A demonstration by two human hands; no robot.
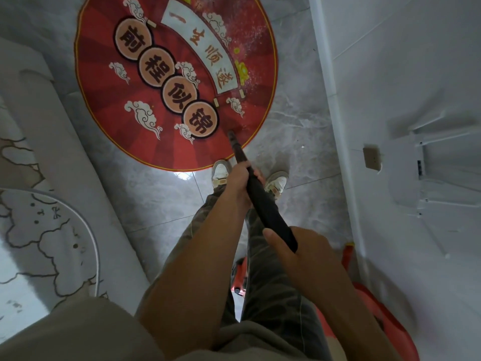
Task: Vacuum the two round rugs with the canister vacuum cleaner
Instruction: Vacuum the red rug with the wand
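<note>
While both hands hold the black wand (260, 201), its long axis runs from just right of centre up and slightly left toward the red round rug (166, 82) in the upper middle of the frame; the left hand (240, 179) has its fingers wrapped round the tube farther along, nearer the rug; the right hand (307, 248) is curled round the near end. The wand's tip (230, 134) lies just inside the rug's lower edge, close ahead of the shoes (221, 173); whether it presses on the pile I cannot tell. A scatter of white specks (250, 37) covers the rug's upper right, well apart from the tip and beyond it; the next stroke probably calls for a push forward and a little right, the left hand steering. A pale round rug (52, 238) with cloud outlines sits at lower left, apart from the wand; the red canister (377, 316) shows at lower right behind the legs.
</note>
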